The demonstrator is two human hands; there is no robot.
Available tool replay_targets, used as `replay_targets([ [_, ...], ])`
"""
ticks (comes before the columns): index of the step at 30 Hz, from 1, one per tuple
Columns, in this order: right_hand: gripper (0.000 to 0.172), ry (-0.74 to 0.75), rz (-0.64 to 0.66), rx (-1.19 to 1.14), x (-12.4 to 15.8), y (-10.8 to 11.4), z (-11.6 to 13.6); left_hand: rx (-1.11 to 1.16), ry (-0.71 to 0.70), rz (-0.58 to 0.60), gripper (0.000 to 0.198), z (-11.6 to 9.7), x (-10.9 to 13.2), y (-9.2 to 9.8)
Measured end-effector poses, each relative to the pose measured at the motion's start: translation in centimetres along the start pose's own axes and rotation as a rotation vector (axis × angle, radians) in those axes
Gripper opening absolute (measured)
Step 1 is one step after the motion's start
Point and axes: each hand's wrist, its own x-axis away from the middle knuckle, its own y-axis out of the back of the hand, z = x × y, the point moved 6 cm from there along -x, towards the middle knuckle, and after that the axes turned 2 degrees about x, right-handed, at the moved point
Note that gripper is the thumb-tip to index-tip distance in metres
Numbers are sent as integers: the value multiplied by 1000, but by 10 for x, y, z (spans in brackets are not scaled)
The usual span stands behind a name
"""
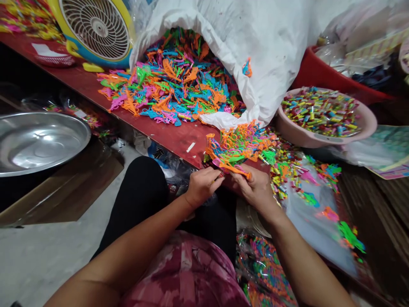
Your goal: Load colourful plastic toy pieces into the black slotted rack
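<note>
**Bright orange moulded plastic bunch [234,147] pinched by left hand [203,186] and right hand [254,189]**

The bunch is held at the near edge of the red-painted board table [179,136]. A large many-coloured plastic heap [172,81] is remaining far, beside the white plastic sack [268,51]; small coloured pieces [321,113] are lying in the round pink basin [367,121] at right.

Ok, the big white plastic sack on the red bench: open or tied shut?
Open: the white plastic sack gapes, and multicoloured plastic pieces spill across the red wooden bench.

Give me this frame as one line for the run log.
left hand: holds orange plastic piece | right hand: holds same piece | nearby: colourful plastic pieces, white sack, pink basin
</note>
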Motion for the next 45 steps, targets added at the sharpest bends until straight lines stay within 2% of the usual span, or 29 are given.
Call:
replay_targets([
  [9, 24, 10, 84, 58, -7, 3, 3, -8, 13, 19, 20, 0, 0, -1],
  [17, 29, -6, 53, 74, -9, 2, 5, -10, 9, 17, 22, 1, 2, -2],
  [22, 30, -79, 115, -42, -11, 0, -4, 7, 28, 30, 23, 1, 2, -3],
  [27, 33, -154, 166, -186, -13, -1, -10, -7, -15, -9, 20, -1, 1, -1],
  [36, 32, -97, 139, -54, -12, 1, -8, -6, -13, 9, 19, 0, 1, -1],
  [45, 21, 46, 205, 58, -21, 8, 4, 37, -15, -7, 19, -1, 0, 0],
])
